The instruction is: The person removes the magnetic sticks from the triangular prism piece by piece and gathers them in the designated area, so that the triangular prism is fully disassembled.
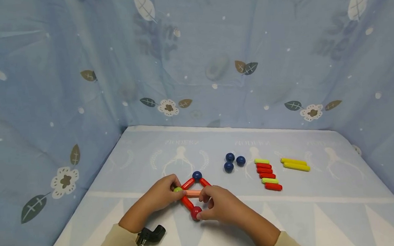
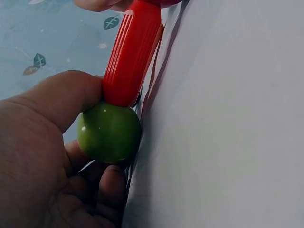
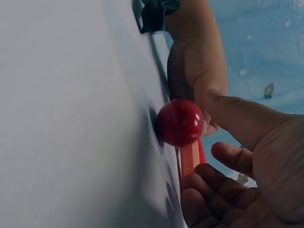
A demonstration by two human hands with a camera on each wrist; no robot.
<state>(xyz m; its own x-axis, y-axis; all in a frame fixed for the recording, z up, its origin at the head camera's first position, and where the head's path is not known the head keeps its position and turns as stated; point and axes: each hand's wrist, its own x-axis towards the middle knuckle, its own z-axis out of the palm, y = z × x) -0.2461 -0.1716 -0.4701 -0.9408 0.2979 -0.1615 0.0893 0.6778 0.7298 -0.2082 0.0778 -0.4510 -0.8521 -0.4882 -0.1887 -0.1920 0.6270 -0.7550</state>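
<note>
A frame of rods and balls lies on the table. My left hand pinches its green ball between thumb and fingers. From that ball one red rod runs to a blue ball, another red rod to a red ball. An orange rod runs from the green ball toward my right hand, which hides its far end. The right thumb lies at the red ball, its other fingers loosely bent and spread apart from it. A further red rod slopes from the blue ball behind the right hand.
Three loose blue balls sit beyond the right hand. To their right is a column of short red rods and light green rods. Two yellow rods lie farther right. A patterned curtain encloses the table.
</note>
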